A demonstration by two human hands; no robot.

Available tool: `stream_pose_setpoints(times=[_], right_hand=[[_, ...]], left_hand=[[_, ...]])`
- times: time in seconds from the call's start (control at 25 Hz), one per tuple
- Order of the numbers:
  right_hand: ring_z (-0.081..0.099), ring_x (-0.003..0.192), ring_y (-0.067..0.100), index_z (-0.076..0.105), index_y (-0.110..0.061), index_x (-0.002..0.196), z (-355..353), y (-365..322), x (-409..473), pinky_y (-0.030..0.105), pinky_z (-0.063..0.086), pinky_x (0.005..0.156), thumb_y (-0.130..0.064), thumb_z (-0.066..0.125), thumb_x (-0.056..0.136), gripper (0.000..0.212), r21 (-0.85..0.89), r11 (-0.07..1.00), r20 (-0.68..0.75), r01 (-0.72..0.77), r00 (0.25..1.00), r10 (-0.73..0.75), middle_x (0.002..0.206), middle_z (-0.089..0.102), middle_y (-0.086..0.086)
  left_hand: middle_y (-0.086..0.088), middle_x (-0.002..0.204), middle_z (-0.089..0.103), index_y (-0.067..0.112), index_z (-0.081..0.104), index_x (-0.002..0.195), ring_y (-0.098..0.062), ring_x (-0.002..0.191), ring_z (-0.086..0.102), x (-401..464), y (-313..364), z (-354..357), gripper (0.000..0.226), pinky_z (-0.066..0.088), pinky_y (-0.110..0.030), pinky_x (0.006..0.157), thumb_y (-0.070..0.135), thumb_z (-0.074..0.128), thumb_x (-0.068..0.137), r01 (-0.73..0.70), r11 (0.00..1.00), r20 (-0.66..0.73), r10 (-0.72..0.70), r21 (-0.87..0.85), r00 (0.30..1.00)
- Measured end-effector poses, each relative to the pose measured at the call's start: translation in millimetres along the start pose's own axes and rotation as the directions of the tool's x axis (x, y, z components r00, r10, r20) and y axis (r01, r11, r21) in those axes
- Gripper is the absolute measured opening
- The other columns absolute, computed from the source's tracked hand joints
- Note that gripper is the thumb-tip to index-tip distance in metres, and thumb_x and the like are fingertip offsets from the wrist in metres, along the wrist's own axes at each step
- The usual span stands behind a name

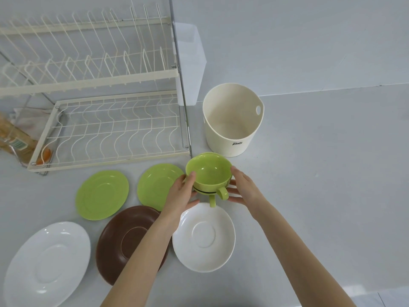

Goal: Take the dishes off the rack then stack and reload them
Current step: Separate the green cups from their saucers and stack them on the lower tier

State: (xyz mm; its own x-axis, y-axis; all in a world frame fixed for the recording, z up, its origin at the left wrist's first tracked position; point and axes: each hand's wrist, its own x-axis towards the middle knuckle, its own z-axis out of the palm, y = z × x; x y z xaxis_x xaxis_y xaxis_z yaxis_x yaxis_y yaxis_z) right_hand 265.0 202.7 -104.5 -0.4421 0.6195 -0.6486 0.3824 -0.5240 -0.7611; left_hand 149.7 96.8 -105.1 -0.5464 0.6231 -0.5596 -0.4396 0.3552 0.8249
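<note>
Dishes are lying off the empty rack [106, 129]: saucers [102, 194] spread across the counter. I'm watching my left hand [181, 193] and right hand [242, 188], fingers curled, cradling nested green cups [209, 173] from both sides. Their offset handles are risking a wobble and slip. Rightward, the cream tub [232, 120] is holding nothing.

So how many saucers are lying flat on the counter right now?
5: two round green saucers nearest the rack, a brown one below them, white ones at far left and by the wrists. Another may hide under the held cups.
</note>
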Motion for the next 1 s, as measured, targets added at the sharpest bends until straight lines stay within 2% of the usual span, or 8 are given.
stream_pose_setpoints(times=[0.12,0.24,0.32,0.44,0.56,0.68,0.84,1.0], right_hand=[[0.061,0.082,0.012,0.057,-0.026,0.097,5,0,2,0.019,0.051,0.052,-0.041,0.035,0.093,0.028,0.010,0.998,0.019,0.059,0.998,-0.060,0.110,0.059,0.005],[0.062,0.080,0.007,0.057,-0.035,0.082,6,1,0,0.012,0.049,0.045,-0.042,0.035,0.093,0.025,0.047,0.990,0.044,0.132,0.990,-0.134,0.095,0.061,-0.004],[0.063,0.079,0.006,0.057,-0.035,0.083,5,2,0,0.011,0.049,0.046,-0.041,0.037,0.093,0.023,0.066,0.986,0.059,0.151,0.986,-0.154,0.090,0.062,-0.007],[0.064,0.079,0.008,0.058,-0.031,0.086,4,1,1,0.011,0.049,0.047,-0.039,0.039,0.093,0.022,0.075,0.986,0.060,0.147,0.987,-0.151,0.091,0.062,-0.006],[0.064,0.082,0.015,0.058,-0.031,0.076,6,2,-1,0.013,0.050,0.046,-0.035,0.039,0.093,0.025,0.042,0.988,0.002,0.146,0.989,-0.146,0.093,0.062,0.001],[0.066,0.086,0.019,0.059,-0.032,0.076,8,2,-6,0.014,0.052,0.048,-0.034,0.040,0.092,0.024,0.035,0.986,-0.015,0.163,0.987,-0.163,0.096,0.063,0.004],[0.066,0.082,0.012,0.060,-0.036,0.079,15,-6,-18,0.013,0.053,0.050,-0.036,0.042,0.091,0.022,0.037,0.975,0.006,0.220,0.975,-0.221,0.091,0.064,-0.001],[0.066,0.085,0.013,0.060,-0.035,0.088,33,-14,-28,0.013,0.055,0.055,-0.037,0.043,0.091,0.018,0.037,0.963,0.028,0.266,0.963,-0.267,0.097,0.064,0.002]], left_hand=[[0.009,0.103,0.057,0.025,0.054,0.104,-0.020,0.103,0.057,3,-3,0,0.018,0.052,-0.023,0.070,0.034,0.049,0.089,-0.028,1.000,0.024,0.028,0.013,0.999],[0.012,0.097,0.058,0.026,0.054,0.104,-0.017,0.093,0.061,5,-4,-1,0.015,0.053,-0.020,0.066,0.031,0.047,0.091,-0.036,0.999,0.002,0.036,-0.028,0.999],[0.014,0.094,0.059,0.026,0.054,0.104,-0.012,0.086,0.062,5,-4,-1,0.014,0.054,-0.017,0.063,0.029,0.048,0.091,-0.043,0.998,-0.001,0.043,-0.041,0.999],[0.014,0.092,0.058,0.025,0.053,0.106,-0.017,0.085,0.063,7,-5,-1,0.016,0.054,-0.022,0.066,0.027,0.050,0.091,-0.033,0.997,-0.014,0.032,-0.069,0.999],[0.011,0.091,0.060,0.022,0.056,0.109,-0.016,0.082,0.065,6,-4,-2,0.019,0.057,-0.020,0.064,0.024,0.051,0.090,-0.029,0.997,-0.027,0.027,-0.075,0.999],[0.005,0.094,0.062,0.018,0.058,0.115,-0.018,0.082,0.065,3,-3,-5,0.027,0.058,-0.018,0.064,0.022,0.052,0.089,-0.044,0.997,-0.036,0.041,-0.065,0.999],[0.000,0.103,0.061,0.015,0.055,0.121,-0.021,0.082,0.066,-6,4,-14,0.033,0.058,-0.019,0.064,0.022,0.052,0.089,-0.087,0.994,-0.063,0.083,-0.068,0.995],[0.000,0.108,0.062,0.015,0.054,0.124,-0.019,0.084,0.067,-18,19,-35,0.036,0.058,-0.018,0.066,0.023,0.053,0.089,-0.138,0.989,-0.052,0.136,-0.048,0.989]])
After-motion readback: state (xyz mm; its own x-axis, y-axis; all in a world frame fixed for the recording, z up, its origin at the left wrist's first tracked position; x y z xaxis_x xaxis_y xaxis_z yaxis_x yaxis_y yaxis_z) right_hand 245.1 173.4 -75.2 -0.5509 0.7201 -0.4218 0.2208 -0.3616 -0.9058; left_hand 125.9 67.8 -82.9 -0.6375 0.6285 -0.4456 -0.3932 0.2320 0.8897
